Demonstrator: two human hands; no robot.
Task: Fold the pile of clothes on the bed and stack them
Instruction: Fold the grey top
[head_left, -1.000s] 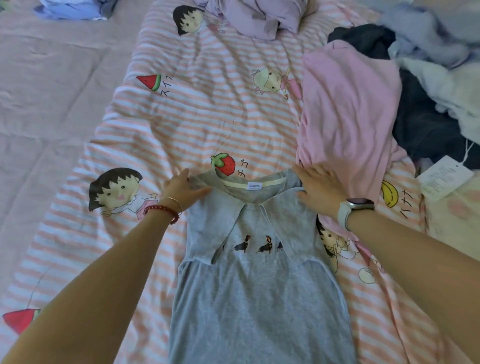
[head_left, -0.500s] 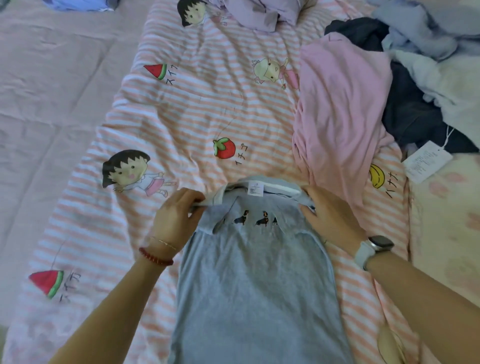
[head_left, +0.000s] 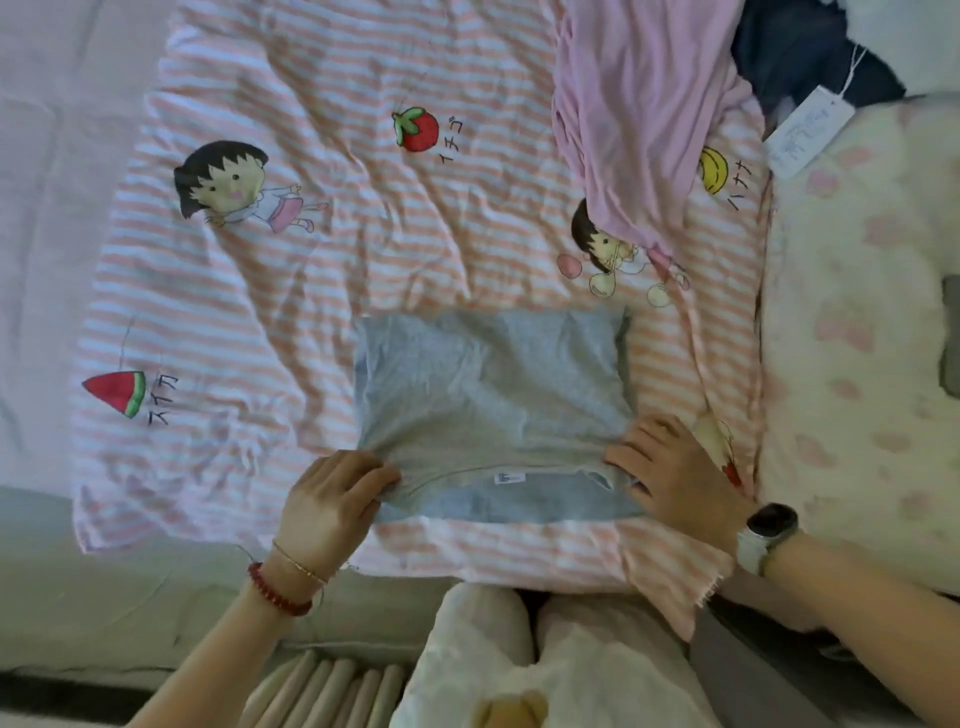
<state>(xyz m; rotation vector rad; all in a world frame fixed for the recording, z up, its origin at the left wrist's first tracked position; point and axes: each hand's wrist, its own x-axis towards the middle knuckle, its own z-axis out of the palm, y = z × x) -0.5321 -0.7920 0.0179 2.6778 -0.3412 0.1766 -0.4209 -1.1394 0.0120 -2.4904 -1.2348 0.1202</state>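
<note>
Shirt (head_left: 491, 384): grey, folded in half, centre of frame on striped sheet (head_left: 249, 291)
Left hand (head_left: 332, 501): pinching shirt's lower left corner
Right hand (head_left: 675, 475): fingers flat on lower right corner
Pink garment (head_left: 644, 119): upper right

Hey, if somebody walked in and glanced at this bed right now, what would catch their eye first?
Probably the grey shirt, folded into a rectangle at the near middle of the striped cartoon blanket. The left hand grips its near left corner and the right hand rests on its near right corner. Next, the pink garment draped at the upper right, beside dark clothes bearing a white tag.
</note>
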